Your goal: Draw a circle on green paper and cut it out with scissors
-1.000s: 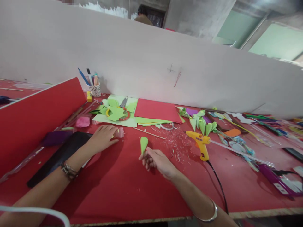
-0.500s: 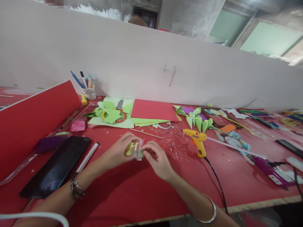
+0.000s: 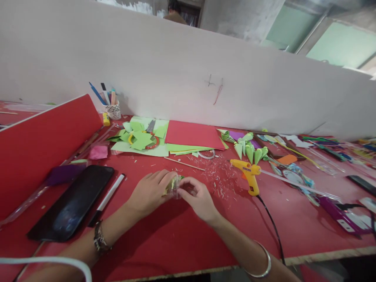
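Between my two hands is a small clear zip bag (image 3: 177, 188) with yellow-green pieces inside, too small to name. My left hand (image 3: 153, 192) has its fingers curled over the bag's left part and hides much of it. At the bag's right edge, the thumb and fingers of my right hand (image 3: 199, 199) are pinched together. A bit of green shows by the right fingertips. Beyond the hands a thin wooden stick (image 3: 185, 163) lies on the red table (image 3: 176, 239).
A yellow glue gun (image 3: 249, 174) with a black cord lies right of my hands, near paper scraps. Green paper cones (image 3: 249, 149) and red paper (image 3: 194, 134) are behind. A black phone (image 3: 73, 203) and a marker (image 3: 108, 197) lie left. A white partition (image 3: 141, 66) stands at the back.
My left hand has turned further over the bag and covers more of it. The right fingers stay at the bag's edge. The whole view has shifted slightly.
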Demonstrator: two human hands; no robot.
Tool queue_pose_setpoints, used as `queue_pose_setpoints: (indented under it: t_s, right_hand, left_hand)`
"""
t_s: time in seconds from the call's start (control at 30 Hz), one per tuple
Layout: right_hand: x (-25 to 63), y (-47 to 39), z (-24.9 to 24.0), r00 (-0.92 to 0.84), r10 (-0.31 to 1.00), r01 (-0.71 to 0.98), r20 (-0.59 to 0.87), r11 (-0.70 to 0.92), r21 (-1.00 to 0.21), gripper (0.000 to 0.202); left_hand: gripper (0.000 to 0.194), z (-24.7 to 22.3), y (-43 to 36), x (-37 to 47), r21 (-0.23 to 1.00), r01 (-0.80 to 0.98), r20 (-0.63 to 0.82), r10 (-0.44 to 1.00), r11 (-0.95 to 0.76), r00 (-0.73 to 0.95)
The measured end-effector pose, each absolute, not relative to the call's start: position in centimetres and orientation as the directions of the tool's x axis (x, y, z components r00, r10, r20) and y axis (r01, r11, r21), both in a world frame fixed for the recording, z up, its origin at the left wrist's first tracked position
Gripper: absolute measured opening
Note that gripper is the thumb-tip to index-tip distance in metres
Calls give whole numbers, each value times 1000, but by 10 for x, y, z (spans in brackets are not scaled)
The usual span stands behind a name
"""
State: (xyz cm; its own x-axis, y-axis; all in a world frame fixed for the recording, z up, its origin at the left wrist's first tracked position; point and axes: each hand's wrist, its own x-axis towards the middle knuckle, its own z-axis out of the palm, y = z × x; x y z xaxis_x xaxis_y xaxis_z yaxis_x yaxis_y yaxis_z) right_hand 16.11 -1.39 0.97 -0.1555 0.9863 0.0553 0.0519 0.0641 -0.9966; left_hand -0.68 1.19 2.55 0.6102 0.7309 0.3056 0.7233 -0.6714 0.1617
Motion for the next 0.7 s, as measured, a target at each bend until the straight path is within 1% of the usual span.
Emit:
queue_pose_setpoints:
  t_s: [0.1, 0.17, 0.23, 0.3, 0.37, 0.53, 0.63, 0.7]
  right_hand:
    - [162, -12, 9, -182, 983, 47, -5, 4, -999, 12]
    - [162, -11, 8, -184, 983, 58, 10, 21, -998, 10]
    - [162, -11, 7, -161, 986, 82, 54, 68, -994, 6]
    - [163, -10, 7, -136, 987, 101, 83, 97, -990, 4]
    - [163, -10, 9, -143, 987, 98, 74, 89, -991, 6]
    - [164, -10, 13, -203, 979, 61, 34, 47, -997, 12]
    - [166, -10, 15, -245, 968, 84, 60, 83, -993, 13]
    - [167, -10, 17, -305, 949, 107, 75, 112, -988, 18]
  left_hand:
    - [33, 25, 10, -5, 61, 757, 287, 738, -651, 611]
    - [33, 24, 9, -4, 17, 762, 278, 736, -647, 618]
    - [34, 23, 8, -3, 2, 760, 269, 732, -650, 626]
    - [36, 23, 8, -2, 16, 751, 268, 726, -660, 633]
    - [39, 22, 8, -1, 40, 747, 275, 726, -664, 631]
    - [32, 25, 6, -2, 52, 778, 270, 759, -626, 593]
    - [33, 25, 5, -3, 72, 773, 232, 764, -631, 602]
    - [35, 25, 5, -4, 106, 758, 197, 761, -644, 618]
